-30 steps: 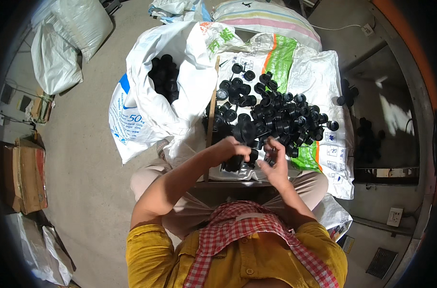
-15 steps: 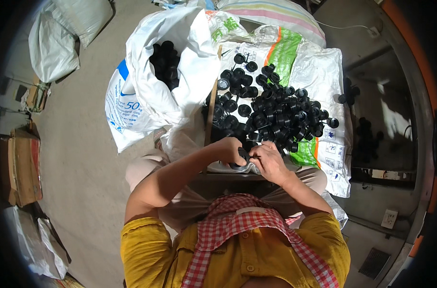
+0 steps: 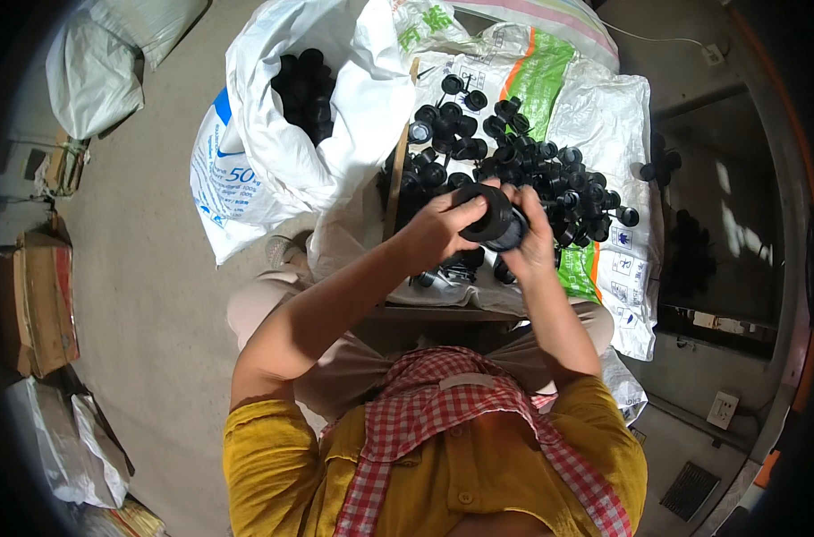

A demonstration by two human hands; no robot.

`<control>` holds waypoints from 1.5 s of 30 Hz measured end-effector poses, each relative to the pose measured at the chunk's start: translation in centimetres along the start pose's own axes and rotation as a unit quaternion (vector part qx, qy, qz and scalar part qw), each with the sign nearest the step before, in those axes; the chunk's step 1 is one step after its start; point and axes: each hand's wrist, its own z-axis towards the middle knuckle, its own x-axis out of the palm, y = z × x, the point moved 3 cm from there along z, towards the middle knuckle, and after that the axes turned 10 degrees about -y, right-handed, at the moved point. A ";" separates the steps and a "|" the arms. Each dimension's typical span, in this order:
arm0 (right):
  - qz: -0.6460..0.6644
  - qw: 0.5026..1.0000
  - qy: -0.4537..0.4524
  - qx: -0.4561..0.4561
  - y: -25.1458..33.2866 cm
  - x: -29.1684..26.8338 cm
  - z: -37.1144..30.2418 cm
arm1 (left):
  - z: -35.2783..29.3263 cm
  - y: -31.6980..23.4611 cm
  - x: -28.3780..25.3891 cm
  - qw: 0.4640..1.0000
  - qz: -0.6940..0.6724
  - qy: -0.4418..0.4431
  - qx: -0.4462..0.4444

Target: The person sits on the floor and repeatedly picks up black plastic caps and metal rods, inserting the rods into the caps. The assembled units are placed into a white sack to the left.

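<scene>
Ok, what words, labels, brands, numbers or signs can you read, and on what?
I won't copy wording or numbers, only say where print stands.
Sack: a large blue number; smaller blue lines, too small to read.
Crumpled plastic: big green characters, creased.
Sheet: small dark symbols down its right edge, too small to read.
Bag, lower right: dark letters, unreadable.
Black parts: no print visible.

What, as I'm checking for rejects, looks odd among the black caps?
One pale-faced cap, at the upper left of the loose pile, stands out, because the caps around it look black. Whether that is glare or a different part, I cannot tell.
</scene>
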 end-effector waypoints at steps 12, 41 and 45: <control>-0.710 0.640 0.018 -0.294 -7.1 -5.3 7.0 | 1.4 -8.6 -2.3 0.399 0.690 -0.269 0.540; -0.612 0.743 0.271 0.005 1.8 0.6 -1.9 | 0.3 -2.6 -1.8 0.707 0.513 0.079 0.480; -0.272 0.871 0.253 0.321 2.0 -0.3 -4.1 | -2.2 -3.7 -0.3 0.592 0.567 0.112 0.561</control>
